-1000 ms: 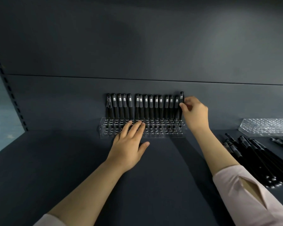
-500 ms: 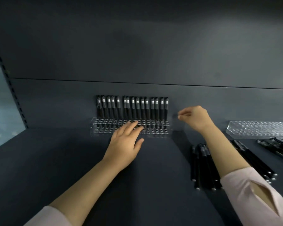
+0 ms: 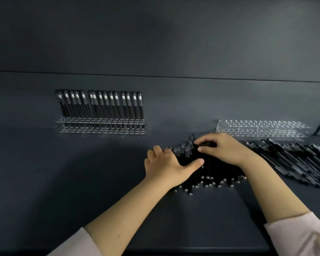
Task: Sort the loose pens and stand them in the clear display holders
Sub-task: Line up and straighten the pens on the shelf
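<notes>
Only the head view here. Both hands are on the middle pile of loose pens, which lies flat on the dark shelf.

The left hand is relaxed, palm down, fingers resting on the pile's left edge with the thumb stuck out. The right hand is curled at the top of the pile, pinching a black pen between thumb and fingers.

Any print on the pens is too blurry to read; all I can make out is a silvery band near each cap.

Back left, a clear holder has a row of pens standing upright along its back. Back right there's a second clear holder, with another heap of pens in front of it.
</notes>
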`<state>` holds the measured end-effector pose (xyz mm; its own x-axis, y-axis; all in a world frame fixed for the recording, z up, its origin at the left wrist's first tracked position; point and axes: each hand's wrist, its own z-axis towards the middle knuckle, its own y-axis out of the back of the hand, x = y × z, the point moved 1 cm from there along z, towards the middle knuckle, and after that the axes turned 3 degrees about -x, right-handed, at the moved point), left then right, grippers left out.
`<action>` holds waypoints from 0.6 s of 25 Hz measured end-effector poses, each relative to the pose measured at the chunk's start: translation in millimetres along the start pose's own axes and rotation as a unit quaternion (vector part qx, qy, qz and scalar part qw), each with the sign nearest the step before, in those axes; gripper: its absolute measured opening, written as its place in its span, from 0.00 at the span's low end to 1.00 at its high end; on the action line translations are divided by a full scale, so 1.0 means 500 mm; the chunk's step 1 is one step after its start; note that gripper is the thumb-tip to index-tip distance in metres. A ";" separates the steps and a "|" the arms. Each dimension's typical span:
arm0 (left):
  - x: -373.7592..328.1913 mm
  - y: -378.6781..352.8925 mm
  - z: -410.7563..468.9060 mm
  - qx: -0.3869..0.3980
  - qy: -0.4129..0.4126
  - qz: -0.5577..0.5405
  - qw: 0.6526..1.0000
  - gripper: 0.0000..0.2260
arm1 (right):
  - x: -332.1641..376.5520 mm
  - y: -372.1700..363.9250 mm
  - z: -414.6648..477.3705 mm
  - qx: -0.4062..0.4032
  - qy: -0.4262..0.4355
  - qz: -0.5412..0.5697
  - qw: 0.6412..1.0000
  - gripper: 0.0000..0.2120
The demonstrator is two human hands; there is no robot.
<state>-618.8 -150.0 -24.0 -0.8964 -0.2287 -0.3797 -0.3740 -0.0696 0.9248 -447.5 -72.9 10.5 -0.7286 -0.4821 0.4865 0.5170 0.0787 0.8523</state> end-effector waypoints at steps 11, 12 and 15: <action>-0.071 -0.013 -0.002 0.003 0.081 -0.065 0.995 0.39 | -0.050 0.007 0.019 -0.039 -0.030 0.045 0.998 0.09; -0.071 -0.013 -0.001 -0.002 0.080 -0.078 0.994 0.36 | -0.051 0.006 0.019 -0.032 -0.029 0.051 0.998 0.09; -0.063 -0.014 0.004 0.005 0.074 -0.154 0.985 0.26 | -0.050 0.004 0.018 -0.011 -0.027 0.061 0.998 0.10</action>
<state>-588.2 -140.5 -18.4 -0.6956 -0.3382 -0.6338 -0.6258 -0.1480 0.7658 -432.3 -53.1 1.9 -0.6824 -0.4222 0.5967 0.6129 0.1142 0.7819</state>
